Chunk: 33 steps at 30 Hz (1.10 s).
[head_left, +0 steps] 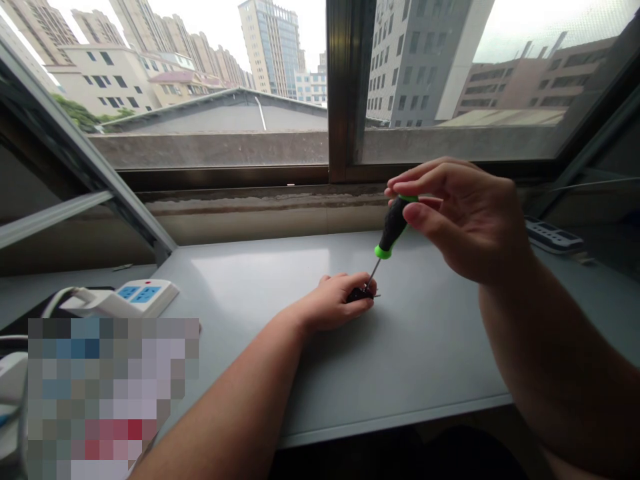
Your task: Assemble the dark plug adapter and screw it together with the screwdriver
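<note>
One screwdriver (393, 225) between both hands (336, 300) (473, 217)

Indoor room: desk (430, 360) beneath window (344, 93), high-rises (273, 50) outside.

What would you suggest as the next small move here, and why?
Probably a small twist of the screwdriver: its shaft runs down to the small dark part held in the left hand, and the fingers of the right hand are at its handle. Whether the tip is properly seated is too small to tell.
</note>
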{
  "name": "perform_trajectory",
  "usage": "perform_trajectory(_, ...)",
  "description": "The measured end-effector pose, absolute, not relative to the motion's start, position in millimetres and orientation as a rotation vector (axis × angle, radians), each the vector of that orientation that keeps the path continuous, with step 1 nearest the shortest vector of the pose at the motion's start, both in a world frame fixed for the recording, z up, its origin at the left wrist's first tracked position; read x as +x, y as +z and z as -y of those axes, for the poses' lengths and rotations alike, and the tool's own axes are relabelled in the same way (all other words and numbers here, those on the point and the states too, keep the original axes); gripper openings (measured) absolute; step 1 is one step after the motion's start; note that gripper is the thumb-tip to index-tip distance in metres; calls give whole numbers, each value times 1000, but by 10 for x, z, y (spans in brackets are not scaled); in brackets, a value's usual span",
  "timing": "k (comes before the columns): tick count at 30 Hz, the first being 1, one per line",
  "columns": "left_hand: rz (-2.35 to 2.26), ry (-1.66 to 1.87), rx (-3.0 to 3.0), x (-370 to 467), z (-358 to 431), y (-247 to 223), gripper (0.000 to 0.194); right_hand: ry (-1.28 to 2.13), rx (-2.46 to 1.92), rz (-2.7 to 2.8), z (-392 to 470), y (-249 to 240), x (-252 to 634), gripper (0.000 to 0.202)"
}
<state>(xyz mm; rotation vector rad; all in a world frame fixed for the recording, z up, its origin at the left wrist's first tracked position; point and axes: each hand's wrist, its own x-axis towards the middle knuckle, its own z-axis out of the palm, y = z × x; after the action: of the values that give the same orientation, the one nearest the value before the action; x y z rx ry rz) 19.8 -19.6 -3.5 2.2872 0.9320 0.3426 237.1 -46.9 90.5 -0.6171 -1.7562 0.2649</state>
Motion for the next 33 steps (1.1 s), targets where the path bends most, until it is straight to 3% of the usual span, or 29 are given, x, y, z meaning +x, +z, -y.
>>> perform_trajectory(3, -923, 355, 2288, 201, 195, -37, 14, 370, -607, 1822, 553, 950, 2375, 19)
perform_trajectory(10, -927, 362, 2280, 199, 186, -44, 15, -11, -710, 1726, 480, 934, 2308, 17)
perform_trajectory(13, -903, 383, 2275, 194, 168, -61, 16, 55, -677, 1757, 485, 908, 2289, 12)
perform_trajectory(18, -891, 381, 2270, 194, 165, -62, 15, 200, -696, 1787, 554, 886, 2289, 23)
perform_trajectory(26, -940, 347, 2283, 206, 202, -32, 17, -11, -789, 1682, 562, 898, 2300, 22)
perform_trajectory(30, -926, 359, 2282, 206, 198, -37, 17, 139, -742, 1703, 607, 874, 2246, 5)
perform_trajectory(33, -930, 364, 2284, 209, 197, -40, 18, 264, -707, 1688, 625, 853, 2218, 9)
